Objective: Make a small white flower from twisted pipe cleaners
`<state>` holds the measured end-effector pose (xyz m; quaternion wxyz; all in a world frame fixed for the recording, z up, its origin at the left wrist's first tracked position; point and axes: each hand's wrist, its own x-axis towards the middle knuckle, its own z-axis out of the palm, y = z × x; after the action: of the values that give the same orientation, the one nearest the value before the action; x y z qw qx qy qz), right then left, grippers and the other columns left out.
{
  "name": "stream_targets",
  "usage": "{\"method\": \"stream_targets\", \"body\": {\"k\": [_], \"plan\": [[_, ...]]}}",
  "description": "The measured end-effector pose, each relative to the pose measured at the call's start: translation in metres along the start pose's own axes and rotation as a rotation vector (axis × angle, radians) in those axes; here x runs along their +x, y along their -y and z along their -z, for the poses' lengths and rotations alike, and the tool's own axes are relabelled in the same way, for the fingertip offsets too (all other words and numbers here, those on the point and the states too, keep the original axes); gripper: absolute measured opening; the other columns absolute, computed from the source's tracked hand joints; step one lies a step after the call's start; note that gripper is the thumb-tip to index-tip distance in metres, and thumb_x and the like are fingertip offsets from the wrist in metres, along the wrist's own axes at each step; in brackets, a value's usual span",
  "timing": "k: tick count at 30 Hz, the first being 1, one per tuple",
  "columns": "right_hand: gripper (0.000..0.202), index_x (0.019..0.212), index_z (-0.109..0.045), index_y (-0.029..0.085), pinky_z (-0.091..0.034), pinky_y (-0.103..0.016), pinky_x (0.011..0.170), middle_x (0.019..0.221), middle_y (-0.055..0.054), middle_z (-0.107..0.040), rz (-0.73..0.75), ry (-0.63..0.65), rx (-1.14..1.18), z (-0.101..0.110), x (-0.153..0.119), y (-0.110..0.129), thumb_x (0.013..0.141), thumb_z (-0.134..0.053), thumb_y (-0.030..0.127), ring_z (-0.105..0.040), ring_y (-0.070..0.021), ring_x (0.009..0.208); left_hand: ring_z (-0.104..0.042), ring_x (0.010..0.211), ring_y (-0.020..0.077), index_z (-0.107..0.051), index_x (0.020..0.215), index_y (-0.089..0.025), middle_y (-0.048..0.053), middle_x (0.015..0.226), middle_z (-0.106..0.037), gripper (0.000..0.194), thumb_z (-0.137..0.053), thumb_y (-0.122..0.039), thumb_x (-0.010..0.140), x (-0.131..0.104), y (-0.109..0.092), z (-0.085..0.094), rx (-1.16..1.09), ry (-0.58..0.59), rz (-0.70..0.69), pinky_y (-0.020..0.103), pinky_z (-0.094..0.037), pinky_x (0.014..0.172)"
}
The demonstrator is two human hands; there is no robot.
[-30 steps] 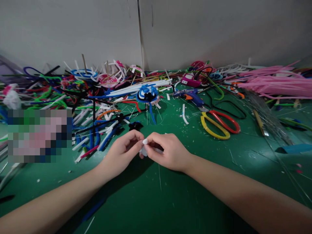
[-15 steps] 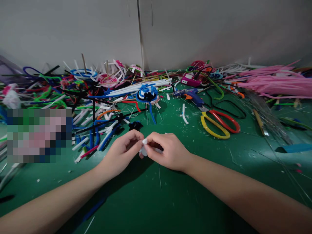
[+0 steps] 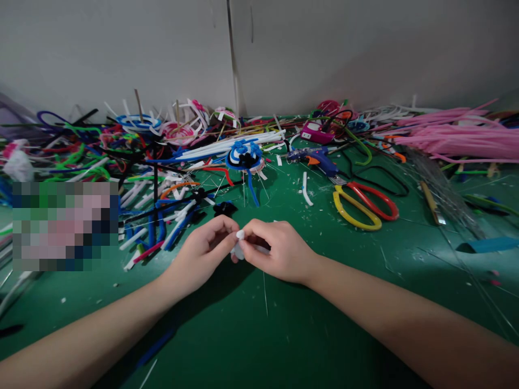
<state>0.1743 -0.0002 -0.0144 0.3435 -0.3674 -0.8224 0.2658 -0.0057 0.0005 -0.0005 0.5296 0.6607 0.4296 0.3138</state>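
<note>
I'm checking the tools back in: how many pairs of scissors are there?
1. The scissors, with one yellow and one red handle, lie near the blue glue gun, beyond and right of the right hand. More could be hidden.

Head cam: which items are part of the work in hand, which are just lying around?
In hand:
- small white piece, pinched by the left hand and right hand; partly hidden by fingers

Lying about, untouched:
- red-and-yellow-handled scissors and blue glue gun (possibly tools for this work)
- pink pipe cleaners
- blue-and-black pipe-cleaner piece
</note>
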Motion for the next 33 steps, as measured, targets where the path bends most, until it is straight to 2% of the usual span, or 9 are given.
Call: {"method": "stream_targets", "body": {"k": [33], "plan": [[0.012, 0.083, -0.056, 0.016, -0.031, -0.019, 0.051, 0.057, 0.006, -0.053, 0.031, -0.019, -0.008, -0.0006, -0.0002, -0.0008, 0.086, -0.049, 0.025, -0.044, -0.0059, 0.049, -0.06, 0.063, 0.0107, -0.053, 0.083, -0.017, -0.003, 0.069, -0.058, 0.014, -0.05, -0.029, 0.089, 0.0003, -0.002, -0.0011, 0.036, -0.002, -0.001, 0.023, -0.049, 0.061]]}}
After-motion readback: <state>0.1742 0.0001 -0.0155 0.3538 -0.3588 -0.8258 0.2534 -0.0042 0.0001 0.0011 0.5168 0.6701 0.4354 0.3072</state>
